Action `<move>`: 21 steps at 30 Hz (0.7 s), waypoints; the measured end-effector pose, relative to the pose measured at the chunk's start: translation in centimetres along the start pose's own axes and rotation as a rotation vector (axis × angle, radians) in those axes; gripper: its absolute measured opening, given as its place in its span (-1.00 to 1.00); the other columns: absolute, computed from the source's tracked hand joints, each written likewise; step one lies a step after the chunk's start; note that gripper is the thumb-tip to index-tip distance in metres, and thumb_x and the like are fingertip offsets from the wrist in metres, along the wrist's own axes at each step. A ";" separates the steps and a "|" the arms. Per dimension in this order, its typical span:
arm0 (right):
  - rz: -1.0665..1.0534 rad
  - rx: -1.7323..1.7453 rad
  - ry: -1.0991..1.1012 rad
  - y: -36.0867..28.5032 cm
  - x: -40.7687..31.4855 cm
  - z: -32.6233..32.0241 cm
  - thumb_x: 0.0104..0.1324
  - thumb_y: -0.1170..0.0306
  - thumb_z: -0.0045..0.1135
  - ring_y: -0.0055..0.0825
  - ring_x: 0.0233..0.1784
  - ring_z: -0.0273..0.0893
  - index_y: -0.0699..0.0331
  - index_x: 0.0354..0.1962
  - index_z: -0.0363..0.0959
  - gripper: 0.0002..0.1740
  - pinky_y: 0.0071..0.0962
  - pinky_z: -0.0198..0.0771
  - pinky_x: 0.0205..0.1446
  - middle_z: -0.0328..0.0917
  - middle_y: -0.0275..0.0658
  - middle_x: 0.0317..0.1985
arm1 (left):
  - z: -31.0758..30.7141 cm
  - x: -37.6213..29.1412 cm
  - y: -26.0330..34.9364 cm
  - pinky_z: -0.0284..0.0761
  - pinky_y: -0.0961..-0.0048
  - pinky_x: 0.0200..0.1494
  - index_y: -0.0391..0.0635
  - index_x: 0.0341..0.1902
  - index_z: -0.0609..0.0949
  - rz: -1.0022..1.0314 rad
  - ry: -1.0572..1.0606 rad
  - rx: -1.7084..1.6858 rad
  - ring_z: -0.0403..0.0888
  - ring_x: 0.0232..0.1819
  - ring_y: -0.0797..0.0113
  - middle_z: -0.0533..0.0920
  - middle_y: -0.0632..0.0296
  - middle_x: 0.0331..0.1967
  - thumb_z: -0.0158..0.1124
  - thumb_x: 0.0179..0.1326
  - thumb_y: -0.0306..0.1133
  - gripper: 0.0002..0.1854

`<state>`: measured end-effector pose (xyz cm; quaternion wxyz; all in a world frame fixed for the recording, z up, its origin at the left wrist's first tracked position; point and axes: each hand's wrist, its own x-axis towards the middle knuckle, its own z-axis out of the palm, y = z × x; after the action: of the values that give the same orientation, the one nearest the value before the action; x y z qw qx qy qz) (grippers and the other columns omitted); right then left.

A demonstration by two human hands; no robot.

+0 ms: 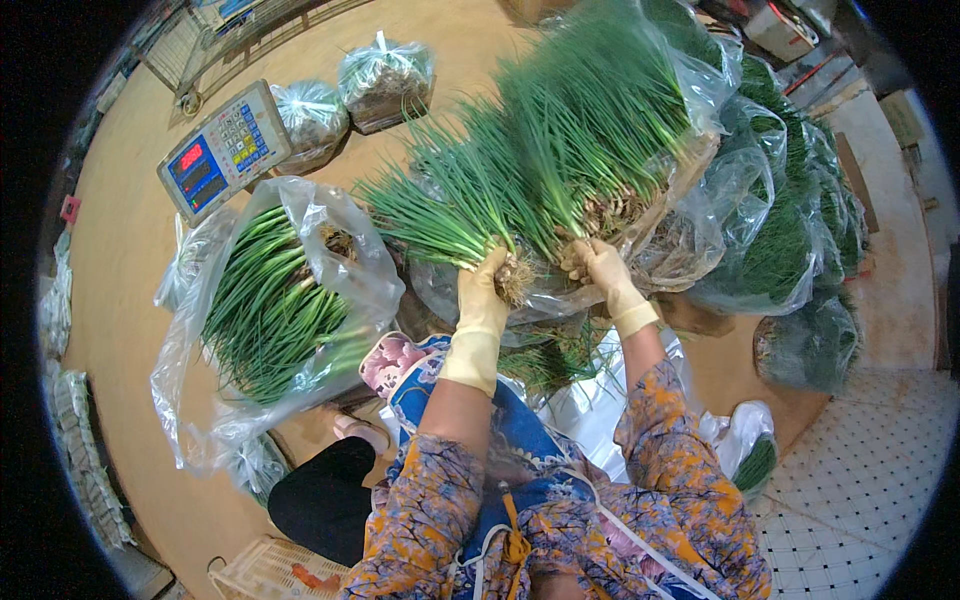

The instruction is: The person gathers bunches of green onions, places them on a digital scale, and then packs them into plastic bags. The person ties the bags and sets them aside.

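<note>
My left hand [484,289], in a cream rubber glove, grips a bunch of green onions [457,217] near its pale, hairy roots. Their green tops point up and to the left. My gloved right hand [596,262] has its fingers at the root end of more green onions, at the near edge of a big pile [592,112] on an open clear plastic bag [664,247]. To the left, another open plastic bag [341,225] holds green onions [270,315] lying in a heap.
A digital scale's display panel [225,154] stands beyond the left bag. Two tied bags [311,124] sit behind it. More bagged green onions [772,217] line the right. A plastic basket [270,570] is at the bottom left, and a wire cart [202,52] at the upper left.
</note>
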<state>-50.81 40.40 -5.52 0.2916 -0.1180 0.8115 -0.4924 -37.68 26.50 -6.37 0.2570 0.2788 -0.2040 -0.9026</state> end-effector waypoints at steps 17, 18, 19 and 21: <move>-0.643 -0.407 -0.181 -1.9 -7.2 3.5 0.21 0.27 -0.01 -0.04 0.08 0.35 0.40 0.02 0.30 -0.52 -0.31 0.25 0.14 0.40 0.13 -0.03 | -2.3 -1.5 -1.6 0.46 0.48 -0.22 -0.19 -0.06 0.47 -0.104 -0.109 0.497 0.51 -0.27 0.43 0.57 0.28 -0.25 0.30 0.01 -0.49 -0.63; -0.564 -0.410 -0.176 -2.8 -6.7 2.8 0.20 0.28 0.01 -0.07 0.05 0.39 0.39 0.00 0.33 -0.54 -0.32 0.28 0.11 0.43 0.10 -0.06 | -2.4 -1.5 -1.7 0.46 0.49 -0.23 -0.20 -0.07 0.47 -0.058 -0.103 0.528 0.51 -0.28 0.42 0.57 0.28 -0.27 0.30 0.00 -0.51 -0.63; -0.483 -0.416 -0.162 -3.5 -6.1 2.0 0.18 0.29 0.03 -0.10 0.02 0.42 0.37 -0.02 0.36 -0.56 -0.33 0.31 0.08 0.46 0.08 -0.10 | -2.0 -1.5 -1.9 0.46 0.49 -0.24 -0.20 -0.08 0.47 -0.015 -0.106 0.556 0.52 -0.30 0.42 0.57 0.28 -0.28 0.30 -0.01 -0.52 -0.63; -0.358 -0.150 0.077 -4.5 -4.3 2.7 0.13 0.33 0.09 -0.21 -0.18 0.53 0.28 -0.07 0.41 -0.61 -0.37 0.41 -0.12 0.55 -0.04 -0.27 | -1.6 -1.6 -1.8 0.46 0.50 -0.26 -0.21 -0.11 0.47 -0.106 -0.100 0.557 0.51 -0.34 0.43 0.57 0.28 -0.31 0.31 -0.03 -0.54 -0.65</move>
<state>-46.17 38.29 -1.00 0.1588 -0.2630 0.8226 -0.4785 -36.17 28.47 -7.89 0.1124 0.3042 -0.4417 -0.8365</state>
